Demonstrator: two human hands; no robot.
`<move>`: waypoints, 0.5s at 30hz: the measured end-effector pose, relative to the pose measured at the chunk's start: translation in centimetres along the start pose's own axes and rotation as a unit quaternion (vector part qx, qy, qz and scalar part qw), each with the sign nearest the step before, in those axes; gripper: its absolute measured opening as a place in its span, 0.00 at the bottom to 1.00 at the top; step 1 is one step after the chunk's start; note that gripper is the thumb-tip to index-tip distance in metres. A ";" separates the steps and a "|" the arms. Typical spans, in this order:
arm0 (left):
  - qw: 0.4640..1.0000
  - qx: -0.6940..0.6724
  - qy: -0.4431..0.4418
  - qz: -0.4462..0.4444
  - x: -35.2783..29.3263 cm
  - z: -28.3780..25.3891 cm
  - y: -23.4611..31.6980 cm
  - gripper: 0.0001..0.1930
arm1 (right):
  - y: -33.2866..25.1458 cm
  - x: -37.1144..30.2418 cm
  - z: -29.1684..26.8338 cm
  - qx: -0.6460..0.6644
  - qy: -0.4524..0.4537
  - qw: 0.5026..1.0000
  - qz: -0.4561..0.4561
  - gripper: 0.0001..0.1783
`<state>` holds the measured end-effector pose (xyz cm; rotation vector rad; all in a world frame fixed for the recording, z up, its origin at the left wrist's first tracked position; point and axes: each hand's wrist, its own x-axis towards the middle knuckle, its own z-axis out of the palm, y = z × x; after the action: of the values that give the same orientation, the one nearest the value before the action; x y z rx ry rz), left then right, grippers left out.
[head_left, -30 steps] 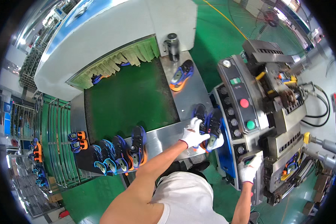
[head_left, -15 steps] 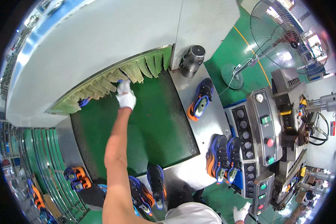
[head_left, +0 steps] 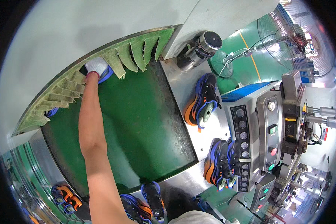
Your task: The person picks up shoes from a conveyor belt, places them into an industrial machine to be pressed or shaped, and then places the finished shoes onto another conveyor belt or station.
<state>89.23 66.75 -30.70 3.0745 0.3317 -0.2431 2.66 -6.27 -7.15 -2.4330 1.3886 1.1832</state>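
My left hand, in a white glove, reaches in among the green fringe strips at the machine's opening. It is closed on a blue-edged shoe that pokes out under the strips. The fingers are partly hidden there. Farther left, a bit of another blue item shows beneath the fringe. Below my arm runs a dark green belt. A small white patch at the lower edge may be part of my right glove; its fingers cannot be made out.
On the metal border lie a black, blue and orange shoe and a steel flask. More shoes rest at its right corner, others by the front edge. A control panel and a fan stand right.
My left hand has moved left and deeper into the fringe, and more of the blue-edged shoe shows. My right hand has dropped almost out of view. The whole view has shifted closer to the machine.
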 end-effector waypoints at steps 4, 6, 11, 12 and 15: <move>0.962 -0.181 0.199 0.048 -9.6 0.5 6.9 0.37 | -9.6 0.8 -2.6 0.073 -0.016 0.997 0.001 0.47; 0.962 -0.208 0.175 0.019 -16.0 1.6 4.4 0.38 | -15.3 3.1 -5.9 0.157 -0.024 0.985 -0.074 0.52; 0.956 -0.278 0.092 0.004 -30.6 -2.3 7.6 0.30 | -22.6 4.3 -8.8 0.245 0.044 0.882 -0.399 0.47; 0.949 -0.316 0.024 0.001 -33.9 -4.3 8.8 0.29 | -25.5 1.7 -11.7 0.208 0.052 0.882 -0.421 0.47; 0.953 -0.269 -0.045 0.135 -42.3 -8.7 13.7 0.25 | -29.0 -2.4 -16.1 0.176 0.082 0.833 -0.518 0.48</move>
<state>52.72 45.06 -15.04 2.5191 -0.0316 -0.2339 33.52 5.23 -2.31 -2.3992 0.0989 0.3948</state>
